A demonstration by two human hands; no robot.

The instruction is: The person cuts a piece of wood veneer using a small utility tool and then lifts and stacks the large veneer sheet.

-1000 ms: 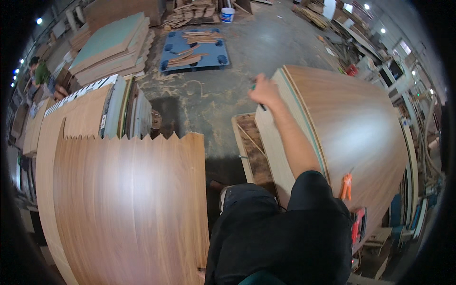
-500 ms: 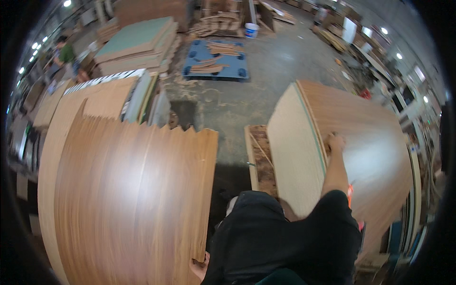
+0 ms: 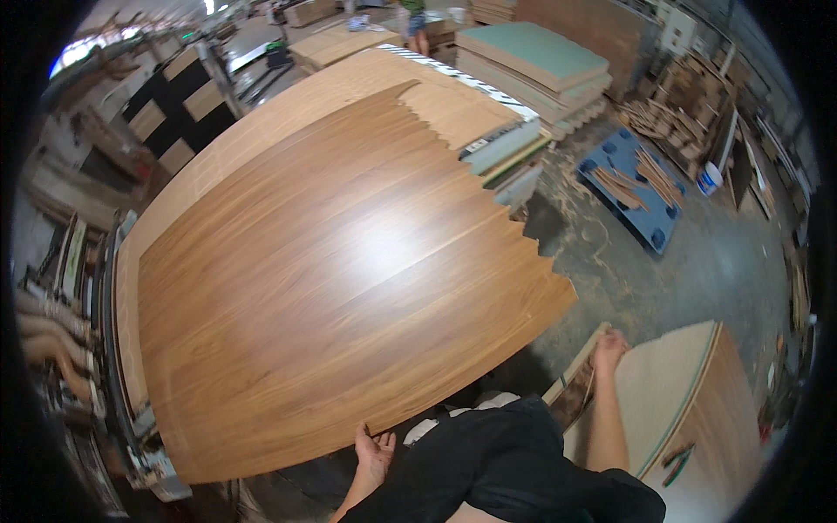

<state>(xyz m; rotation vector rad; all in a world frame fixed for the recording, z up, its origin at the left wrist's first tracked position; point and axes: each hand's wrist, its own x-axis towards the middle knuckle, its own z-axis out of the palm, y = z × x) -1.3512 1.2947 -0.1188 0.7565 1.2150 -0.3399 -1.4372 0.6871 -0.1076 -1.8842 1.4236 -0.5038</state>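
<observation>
l hand at veneer sheet edge — r hand on board

Single head-worn fisheye, looking steeply down over veneer sheet, workshop floor beyond.

Your left hand sits at the near edge of the large wood-veneer sheet, which lies on the panel stack. Your right hand rests on the far corner of the upright board stack, right of the sheet. The plastic pallet lies on the floor behind that.
</observation>
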